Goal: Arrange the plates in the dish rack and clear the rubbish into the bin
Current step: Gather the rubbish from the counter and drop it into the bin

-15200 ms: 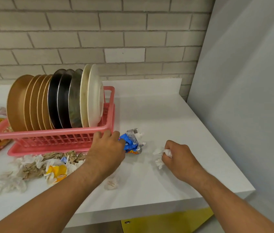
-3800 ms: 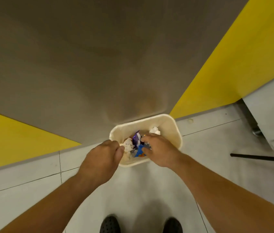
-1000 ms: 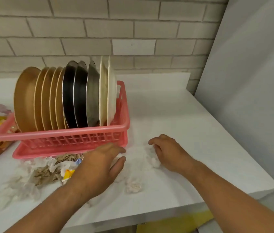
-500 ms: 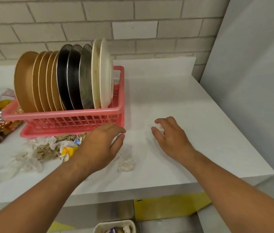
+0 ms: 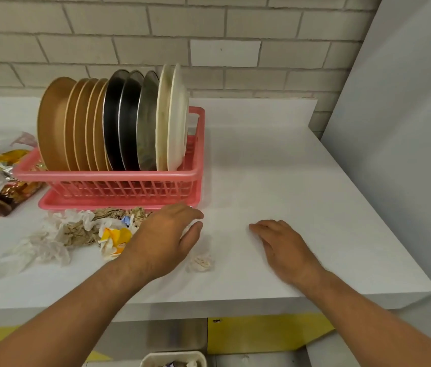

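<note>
The blue wrapper that lay by the rack's corner fifteen seconds ago is gone from the tabletop (image 5: 288, 168), and so is the white scrap the right hand pinched then. In the last half second the hands have barely shifted. The left hand (image 5: 164, 239) hovers palm down at the pink dish rack's (image 5: 108, 178) near right corner. Its fingers are loosely apart, thumb spread, over a bit of white tissue it does not visibly grip. The right hand (image 5: 287, 247) lies flat on bare tabletop, fingers straight and close together, holding nothing. The dish rack holds ten plates on edge: five brown plates (image 5: 55, 123), three dark metal plates (image 5: 127, 120) and two cream plates (image 5: 176, 120) at the right end. The cream bin (image 5: 172, 354) shows at the bottom edge, on the floor below the tabletop, with scraps inside that are too cut off to name. One crumpled tissue (image 5: 201, 263) sits between the hands. A pile of brown paper and tissue (image 5: 84, 231) with a yellow wrapper (image 5: 115, 235) lies before the rack, and foil wrappers (image 5: 10, 189) lie to its left.
</note>
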`<action>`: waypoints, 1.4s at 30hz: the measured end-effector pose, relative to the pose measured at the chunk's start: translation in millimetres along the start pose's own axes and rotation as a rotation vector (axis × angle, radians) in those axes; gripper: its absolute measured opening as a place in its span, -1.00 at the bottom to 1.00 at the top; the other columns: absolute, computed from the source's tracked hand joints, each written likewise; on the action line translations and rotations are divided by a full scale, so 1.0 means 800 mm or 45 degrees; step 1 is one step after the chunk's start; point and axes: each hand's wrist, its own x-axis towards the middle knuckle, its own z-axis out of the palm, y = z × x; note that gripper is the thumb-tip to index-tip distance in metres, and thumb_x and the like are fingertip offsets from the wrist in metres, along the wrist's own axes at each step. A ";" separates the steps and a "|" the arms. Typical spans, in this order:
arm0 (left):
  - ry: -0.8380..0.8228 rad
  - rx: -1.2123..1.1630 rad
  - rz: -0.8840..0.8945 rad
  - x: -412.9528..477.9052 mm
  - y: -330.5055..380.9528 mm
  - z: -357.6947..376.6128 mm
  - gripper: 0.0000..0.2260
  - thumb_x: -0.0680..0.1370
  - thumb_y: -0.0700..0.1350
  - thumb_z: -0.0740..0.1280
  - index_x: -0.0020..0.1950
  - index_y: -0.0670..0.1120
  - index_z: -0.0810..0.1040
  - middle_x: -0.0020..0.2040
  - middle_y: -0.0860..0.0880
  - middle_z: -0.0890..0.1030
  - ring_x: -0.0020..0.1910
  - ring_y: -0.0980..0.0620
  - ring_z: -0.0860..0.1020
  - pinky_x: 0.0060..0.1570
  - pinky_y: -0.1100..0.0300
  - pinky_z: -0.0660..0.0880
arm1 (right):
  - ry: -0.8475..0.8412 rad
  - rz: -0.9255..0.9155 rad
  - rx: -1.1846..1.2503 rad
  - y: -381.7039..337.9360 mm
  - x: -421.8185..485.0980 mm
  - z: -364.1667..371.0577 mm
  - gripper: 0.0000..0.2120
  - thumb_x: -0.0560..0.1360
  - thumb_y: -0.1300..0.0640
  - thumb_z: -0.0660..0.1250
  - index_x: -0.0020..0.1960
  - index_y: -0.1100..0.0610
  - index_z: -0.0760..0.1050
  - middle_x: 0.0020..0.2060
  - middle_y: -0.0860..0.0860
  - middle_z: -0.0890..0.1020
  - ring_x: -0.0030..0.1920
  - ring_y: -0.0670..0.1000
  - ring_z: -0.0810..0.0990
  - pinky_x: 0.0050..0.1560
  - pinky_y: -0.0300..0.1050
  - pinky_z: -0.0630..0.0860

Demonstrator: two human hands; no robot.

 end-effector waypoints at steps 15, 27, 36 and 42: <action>-0.278 0.427 0.309 -0.041 0.007 0.061 -0.66 0.61 0.09 0.07 -0.08 -0.07 0.53 -0.18 -0.03 0.53 -0.26 -0.03 0.54 -0.44 0.15 0.41 | 0.113 0.168 0.208 -0.073 0.021 -0.005 -0.58 0.59 -0.16 0.08 -0.37 0.02 0.28 -0.52 -0.09 0.38 -0.44 -0.05 0.37 -0.32 -0.12 0.31; -0.063 0.115 -0.100 -0.046 -0.083 -0.061 -0.77 0.59 0.16 0.12 -0.13 0.05 0.36 -0.23 0.07 0.51 -0.26 0.03 0.48 -0.28 0.16 0.35 | -0.164 0.410 0.046 -0.190 0.049 0.027 -0.32 0.33 -0.53 0.09 0.20 -0.05 0.33 0.00 -0.08 0.56 -0.12 0.00 0.51 -0.24 -0.10 0.39; 0.056 0.082 0.086 -0.070 -0.128 -0.086 -0.83 0.60 0.01 0.23 -0.01 -0.02 0.57 -0.16 0.04 0.62 -0.21 -0.01 0.59 -0.25 0.13 0.49 | -0.199 0.581 0.316 -0.200 0.038 0.014 -0.79 0.52 -0.04 0.24 0.03 0.08 0.36 -0.07 0.00 0.52 -0.19 -0.06 0.47 -0.36 -0.24 0.29; 0.093 -0.064 0.138 -0.082 -0.146 -0.097 -0.83 0.61 0.00 0.22 0.10 0.06 0.59 -0.03 0.06 0.66 -0.07 -0.02 0.62 -0.11 0.12 0.53 | -0.018 0.676 0.502 -0.209 0.015 0.001 -0.76 0.57 0.12 0.12 0.16 -0.01 0.48 -0.01 -0.09 0.55 -0.07 -0.06 0.52 -0.24 -0.34 0.37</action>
